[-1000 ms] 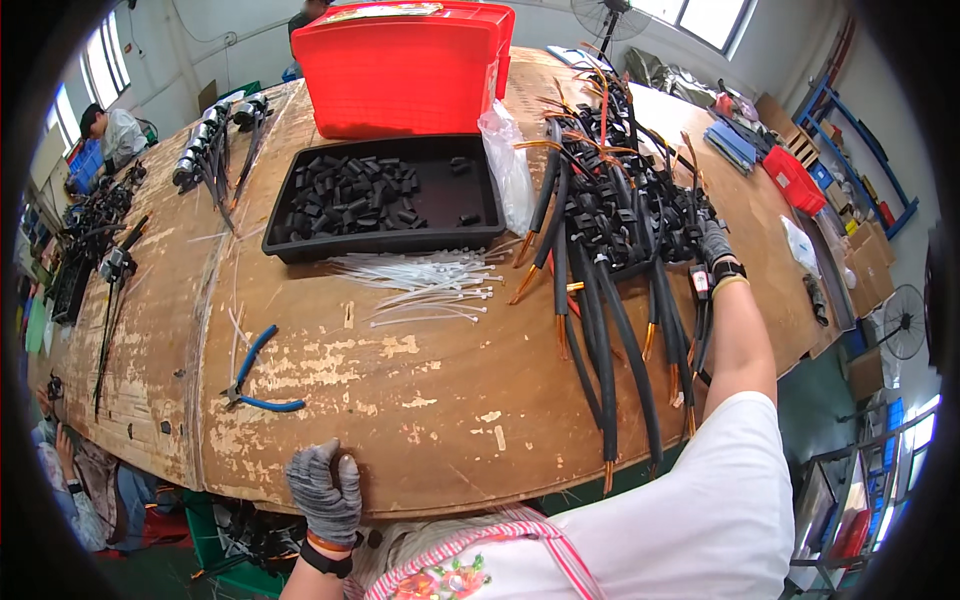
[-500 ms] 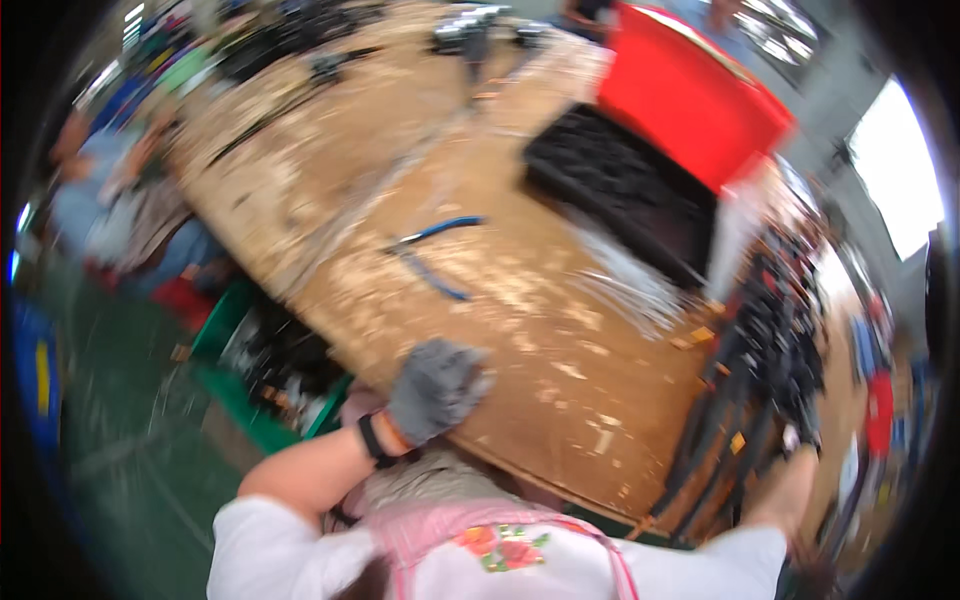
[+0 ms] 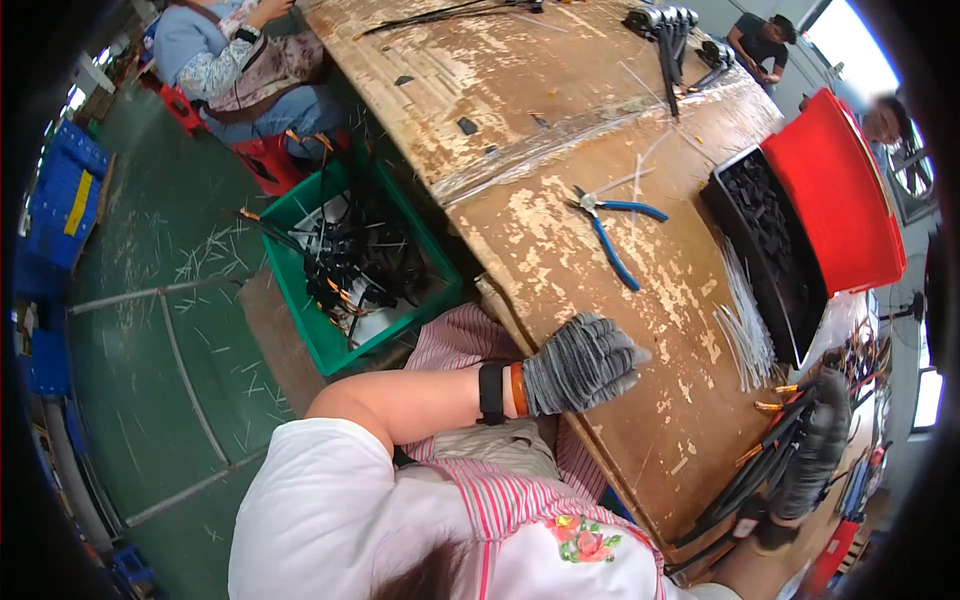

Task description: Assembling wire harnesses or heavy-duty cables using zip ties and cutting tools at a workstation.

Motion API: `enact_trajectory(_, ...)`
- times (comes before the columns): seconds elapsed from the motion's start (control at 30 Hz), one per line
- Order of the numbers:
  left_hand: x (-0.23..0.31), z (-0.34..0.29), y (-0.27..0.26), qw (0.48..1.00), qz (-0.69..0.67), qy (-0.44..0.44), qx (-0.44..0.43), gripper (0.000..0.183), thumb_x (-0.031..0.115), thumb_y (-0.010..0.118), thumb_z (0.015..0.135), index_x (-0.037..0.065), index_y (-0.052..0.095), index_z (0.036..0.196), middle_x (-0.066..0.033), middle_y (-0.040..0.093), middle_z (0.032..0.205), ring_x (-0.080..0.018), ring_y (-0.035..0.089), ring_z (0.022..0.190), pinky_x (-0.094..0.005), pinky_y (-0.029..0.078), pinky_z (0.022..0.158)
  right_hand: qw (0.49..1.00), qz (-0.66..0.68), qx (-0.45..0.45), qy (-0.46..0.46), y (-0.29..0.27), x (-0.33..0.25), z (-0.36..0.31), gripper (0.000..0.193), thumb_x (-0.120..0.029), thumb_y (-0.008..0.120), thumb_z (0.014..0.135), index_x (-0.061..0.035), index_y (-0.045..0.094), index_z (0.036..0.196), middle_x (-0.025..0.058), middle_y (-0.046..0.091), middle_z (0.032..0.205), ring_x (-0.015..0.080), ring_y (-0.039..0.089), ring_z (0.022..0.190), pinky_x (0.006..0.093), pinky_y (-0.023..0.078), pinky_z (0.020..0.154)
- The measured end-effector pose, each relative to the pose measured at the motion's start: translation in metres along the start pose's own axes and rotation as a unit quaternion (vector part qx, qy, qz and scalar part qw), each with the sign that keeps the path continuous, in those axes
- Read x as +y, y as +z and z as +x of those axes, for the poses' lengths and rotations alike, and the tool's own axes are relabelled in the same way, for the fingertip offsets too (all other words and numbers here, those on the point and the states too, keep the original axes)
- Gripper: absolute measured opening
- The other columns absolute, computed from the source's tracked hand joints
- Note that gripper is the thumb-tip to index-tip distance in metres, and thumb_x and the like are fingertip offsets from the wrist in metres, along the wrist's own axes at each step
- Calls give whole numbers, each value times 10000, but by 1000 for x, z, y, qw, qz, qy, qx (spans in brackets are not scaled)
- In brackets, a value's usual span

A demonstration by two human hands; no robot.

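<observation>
My left hand (image 3: 585, 365), in a grey knit glove, rests on the near edge of the worn wooden table (image 3: 560, 260). Its fingers are curled together and nothing shows in them. At the right, my right hand (image 3: 815, 440), also gloved, is closed around a bundle of black cables (image 3: 735, 495) with orange-copper ends. Part of that grip is hidden by the hand itself. Blue-handled pliers (image 3: 612, 222) lie with their handles spread, beyond my left hand. White cable ties (image 3: 745, 330) lie in a loose pile between the pliers and my right hand.
A black box (image 3: 765, 250) of small black parts stands at the right, beside a red bin (image 3: 840, 195). A green crate (image 3: 315, 340) holding cables sits on the left below table height. A person (image 3: 255, 70) sits at the far left; others are behind the table.
The view has swung left, so the table and its things appear further right, and more floor and the green crate show. My left hand stays curled at the table edge; my right remains at the cables.
</observation>
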State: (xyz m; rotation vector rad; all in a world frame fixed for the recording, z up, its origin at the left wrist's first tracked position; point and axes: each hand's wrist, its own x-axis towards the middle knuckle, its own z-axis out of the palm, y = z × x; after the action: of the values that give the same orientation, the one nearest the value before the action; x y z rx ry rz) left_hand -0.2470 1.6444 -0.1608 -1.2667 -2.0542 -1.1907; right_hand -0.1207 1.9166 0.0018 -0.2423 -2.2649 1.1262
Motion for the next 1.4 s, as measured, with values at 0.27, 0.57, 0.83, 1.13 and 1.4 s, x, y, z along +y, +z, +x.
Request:
enact_trajectory(0.27,-82,-81,-100,961,111,-212,137,174,166,624,820,78,610,970,-93,611,889,-293,582,841,-381,429,745,852,-183,-432,-231,190,-35,-12,481,-232,636,839,-35,523,1264,146,540,1266,356,464,1208,442,344,1046)
enact_trajectory(0.57,-259,-385,-118,628,183,-748,-115,373,318,638,794,78,650,1080,-197,638,1077,-350,592,1049,-414,467,906,762,-245,-494,-339,291,-17,-22,673,-399,544,874,-18,345,1391,226,350,1418,404,317,1331,482,255,1097)
enact_trajectory(0.83,-329,-417,-99,583,174,-753,-248,606,326,621,818,35,464,1326,-202,529,1290,-341,502,1201,-397,403,1015,767,-243,-496,-327,295,-3,-26,650,-422,525,900,-52,342,1403,222,335,1438,422,302,1339,525,249,1085)
enact_trajectory(1.13,-400,-533,-91,499,209,-793,-278,696,306,663,784,13,402,1359,-231,533,1279,-356,540,1167,-381,455,964,763,-227,-513,-321,287,-3,-21,662,-421,540,898,-59,340,1415,206,322,1459,412,303,1350,529,259,1081)
enact_trajectory(1.4,-393,-494,-58,483,101,-810,-317,542,421,513,885,104,481,1325,-98,466,1388,-270,411,1305,-408,341,1057,763,-254,-505,-314,289,-3,-25,646,-425,539,899,-74,361,1411,197,326,1463,404,290,1362,520,249,1088)
